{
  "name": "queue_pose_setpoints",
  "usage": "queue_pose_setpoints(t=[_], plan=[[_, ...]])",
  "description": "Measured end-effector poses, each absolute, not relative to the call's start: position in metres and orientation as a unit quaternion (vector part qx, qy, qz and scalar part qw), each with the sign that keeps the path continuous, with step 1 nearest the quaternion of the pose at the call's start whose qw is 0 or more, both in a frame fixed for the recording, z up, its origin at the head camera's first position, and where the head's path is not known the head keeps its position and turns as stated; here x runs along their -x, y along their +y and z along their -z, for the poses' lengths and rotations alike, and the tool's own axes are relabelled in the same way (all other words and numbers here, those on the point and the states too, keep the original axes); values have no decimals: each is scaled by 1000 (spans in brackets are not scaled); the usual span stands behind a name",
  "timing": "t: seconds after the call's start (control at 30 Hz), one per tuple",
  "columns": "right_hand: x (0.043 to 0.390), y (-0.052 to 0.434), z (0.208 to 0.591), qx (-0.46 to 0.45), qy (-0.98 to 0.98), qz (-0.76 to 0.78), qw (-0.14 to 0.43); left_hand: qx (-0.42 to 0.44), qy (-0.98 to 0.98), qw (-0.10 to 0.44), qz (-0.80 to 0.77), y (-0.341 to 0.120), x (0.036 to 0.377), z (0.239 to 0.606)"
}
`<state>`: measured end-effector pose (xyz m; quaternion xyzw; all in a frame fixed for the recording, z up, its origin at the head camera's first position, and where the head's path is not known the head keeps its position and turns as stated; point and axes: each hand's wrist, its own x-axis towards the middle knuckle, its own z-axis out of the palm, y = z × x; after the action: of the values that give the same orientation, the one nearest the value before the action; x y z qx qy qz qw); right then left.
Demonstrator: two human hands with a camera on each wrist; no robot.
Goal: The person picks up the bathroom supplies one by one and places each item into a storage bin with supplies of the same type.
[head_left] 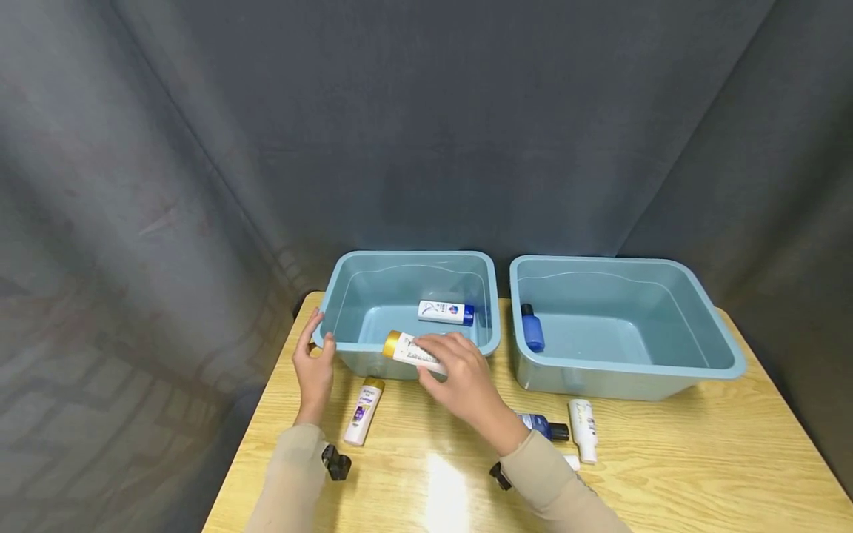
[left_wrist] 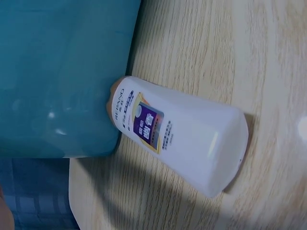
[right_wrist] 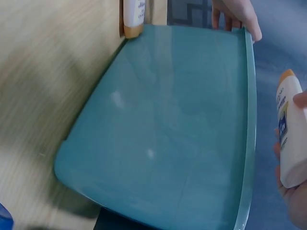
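My right hand [head_left: 436,357] grips a white bottle with a gold cap [head_left: 408,349] just above the front rim of the left blue bin [head_left: 346,275]. In the right wrist view the same white bottle [right_wrist: 290,143] hangs beside the bin's outer wall [right_wrist: 172,124]. My left hand [head_left: 318,339] rests with relaxed fingers against the bin's front left corner; its fingertips [right_wrist: 237,17] show at the rim. A white bottle with a blue cap [head_left: 445,312] lies inside this bin. A white bottle with a purple label [head_left: 363,411] [left_wrist: 177,136] lies on the table, its gold cap against the bin wall.
A second blue bin [head_left: 700,296] stands to the right with a blue bottle [head_left: 532,330] inside. On the wooden table [head_left: 666,474] in front of it lie a dark blue bottle with a black cap [head_left: 545,426] and a white bottle [head_left: 583,429]. Grey curtains close off the back.
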<state>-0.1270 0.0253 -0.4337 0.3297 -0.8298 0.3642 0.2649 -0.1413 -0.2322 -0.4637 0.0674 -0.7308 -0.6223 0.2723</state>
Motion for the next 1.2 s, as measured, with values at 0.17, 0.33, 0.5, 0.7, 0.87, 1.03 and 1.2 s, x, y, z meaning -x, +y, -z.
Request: queue_pose_setpoints(t=[0.17, 0.33, 0.5, 0.7, 0.87, 1.03, 1.2], plan=[[138, 26, 430, -337, -829, -352, 274, -70, -732, 274, 620, -232, 141, 465], [147, 28, 426, -336, -837, -342, 264, -69, -730, 274, 623, -231, 139, 463], [156, 31, 420, -332, -848, -333, 244, -76, -729, 274, 623, -231, 139, 462], [167, 36, 416, -325, -862, -318, 225, -74, -727, 279, 623, -231, 140, 462], [177, 36, 411, -339, -870, -282, 222, -70, -726, 282, 624, -230, 140, 462], [184, 35, 404, -342, -882, -257, 199, -68, -725, 279, 626, -231, 140, 463], [190, 34, 398, -333, -892, -249, 176, -67, -726, 280, 624, -231, 140, 463]])
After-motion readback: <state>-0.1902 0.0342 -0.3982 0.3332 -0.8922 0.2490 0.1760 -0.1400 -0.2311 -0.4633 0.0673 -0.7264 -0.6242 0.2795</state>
